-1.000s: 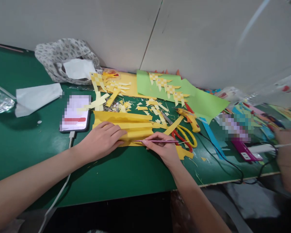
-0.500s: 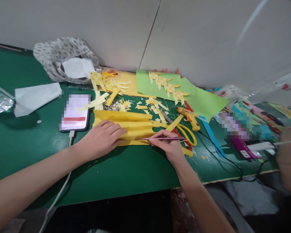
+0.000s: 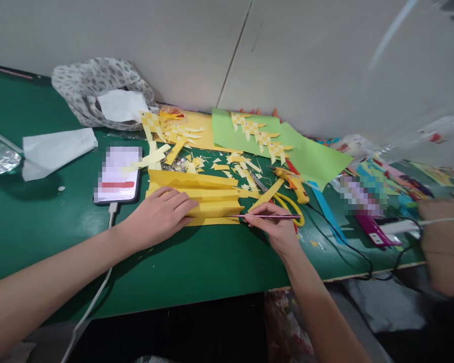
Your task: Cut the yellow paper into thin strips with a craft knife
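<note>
A sheet of yellow paper [image 3: 212, 197], pleated into long folds, lies on the green table. My left hand [image 3: 170, 205] presses on its left part, fingers close together and slightly bent, holding it down. Pinched in my right hand [image 3: 272, 224] is a slim purple pen-like tool [image 3: 278, 217] with a thin pointed tip. That tip touches the paper near its lower right, along a fold. Just beyond my right hand lie yellow-handled scissors [image 3: 297, 212], partly covered, and a yellow glue gun [image 3: 295, 185].
Paper scraps [image 3: 245, 169] litter the area behind the folded paper. A charging phone [image 3: 117, 174] lies left. Woven paper fish [image 3: 255, 132] rest on green sheets [image 3: 318, 156]. A cloth bag [image 3: 102, 93] stands at the back. Another person's arm [image 3: 444, 247] is at right.
My right hand has slid to the right with the purple tool, its tip moving along the paper's lower fold. My left hand stays in place. The other person's arm has shifted left.
</note>
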Demonstrator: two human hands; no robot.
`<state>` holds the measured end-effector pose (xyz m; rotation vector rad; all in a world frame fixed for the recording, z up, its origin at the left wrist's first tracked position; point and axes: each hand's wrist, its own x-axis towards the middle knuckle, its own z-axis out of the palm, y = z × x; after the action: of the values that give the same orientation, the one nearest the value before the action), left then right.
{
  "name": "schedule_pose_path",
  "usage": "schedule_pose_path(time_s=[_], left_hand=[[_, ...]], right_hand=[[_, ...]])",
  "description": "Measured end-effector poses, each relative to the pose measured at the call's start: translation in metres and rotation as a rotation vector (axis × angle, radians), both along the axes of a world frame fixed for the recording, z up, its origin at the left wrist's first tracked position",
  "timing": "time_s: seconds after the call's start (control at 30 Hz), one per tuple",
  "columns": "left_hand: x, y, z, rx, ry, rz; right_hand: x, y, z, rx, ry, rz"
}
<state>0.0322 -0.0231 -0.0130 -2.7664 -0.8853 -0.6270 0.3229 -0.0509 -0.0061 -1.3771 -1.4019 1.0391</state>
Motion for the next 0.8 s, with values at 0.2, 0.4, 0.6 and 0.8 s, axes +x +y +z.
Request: schedule_pose_path(time_s=[0.2,0.4,0.6,0.8], left_hand=[[0.0,-0.001,-0.001,0.018,-0.005,0.004],[0.001,0.0,-0.002,0.005,-0.023,0.001],[0.001,0.001,-0.002,0.001,-0.029,-0.003],[0.001,0.001,-0.001,-0.014,-0.031,-0.004]], right_hand=[[-0.014,-0.008,0.015,0.088,0.04,-0.029],[-0.051,-0.007,0.015,0.009,0.051,0.076],[-0.053,-0.001,0.006,-0.013,0.064,0.1],[-0.053,0.002,0.003,-0.033,0.041,0.122]])
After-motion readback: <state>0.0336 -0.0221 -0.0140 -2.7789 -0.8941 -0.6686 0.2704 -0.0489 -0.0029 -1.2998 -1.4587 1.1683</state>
